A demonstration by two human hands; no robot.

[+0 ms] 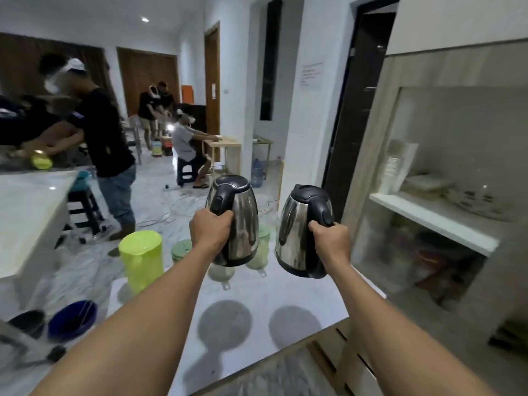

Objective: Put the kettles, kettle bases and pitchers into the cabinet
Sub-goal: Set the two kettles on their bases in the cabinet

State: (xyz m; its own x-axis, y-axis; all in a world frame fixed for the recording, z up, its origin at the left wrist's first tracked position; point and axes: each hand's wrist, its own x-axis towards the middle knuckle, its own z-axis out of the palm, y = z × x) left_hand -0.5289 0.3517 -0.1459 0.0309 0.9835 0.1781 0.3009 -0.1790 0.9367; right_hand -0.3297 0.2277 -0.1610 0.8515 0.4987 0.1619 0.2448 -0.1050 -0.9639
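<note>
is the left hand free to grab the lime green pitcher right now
Probably not as things stand. The left hand is closed around the handle of a steel kettle held above the counter. The lime green pitcher stands unobstructed to its left, but the kettle must go first.

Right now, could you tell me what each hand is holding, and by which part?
Left hand grips one steel kettle by its black handle; right hand grips another steel kettle likewise.

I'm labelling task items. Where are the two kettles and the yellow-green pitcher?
Left-hand kettle (243, 221): head view, on its steel body.
Right-hand kettle (294, 227): head view, on its steel body.
Yellow-green pitcher (143, 261): head view, on its side wall.
</note>
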